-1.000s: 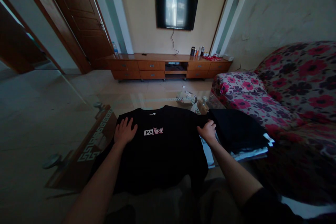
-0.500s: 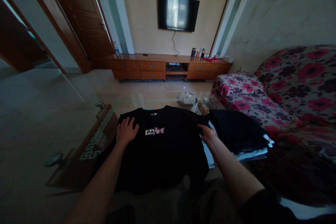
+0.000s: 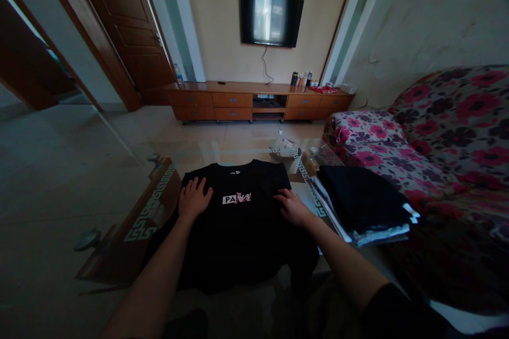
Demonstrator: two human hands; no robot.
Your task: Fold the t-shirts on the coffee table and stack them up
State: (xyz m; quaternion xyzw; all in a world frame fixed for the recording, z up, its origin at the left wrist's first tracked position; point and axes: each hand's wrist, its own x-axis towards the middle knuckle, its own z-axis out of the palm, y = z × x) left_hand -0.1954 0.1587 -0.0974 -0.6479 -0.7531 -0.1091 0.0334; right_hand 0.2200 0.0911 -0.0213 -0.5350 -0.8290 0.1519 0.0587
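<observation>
A black T-shirt (image 3: 242,238) with a white and pink chest print lies spread on the glass table (image 3: 218,152), neckline away from me. My left hand (image 3: 194,198) rests flat on its left shoulder area, fingers spread. On the opposite side, my right hand (image 3: 293,206) lies on the shirt with its fingers stretched out. The right sleeve no longer sticks out at the shoulder; it appears tucked in under or near that hand. Both lower corners of the shirt hang towards me in shadow.
Right of the shirt sits a stack of folded clothes (image 3: 361,201), dark on top with lighter layers below. A flowered sofa (image 3: 433,143) borders the table on the right. Beyond stand a low wooden cabinet (image 3: 233,99) and a wall-mounted television (image 3: 272,18).
My right hand has moved left from the outstretched sleeve onto the shirt, folding the sleeve inward. The left hand stays at its place on the shirt.
</observation>
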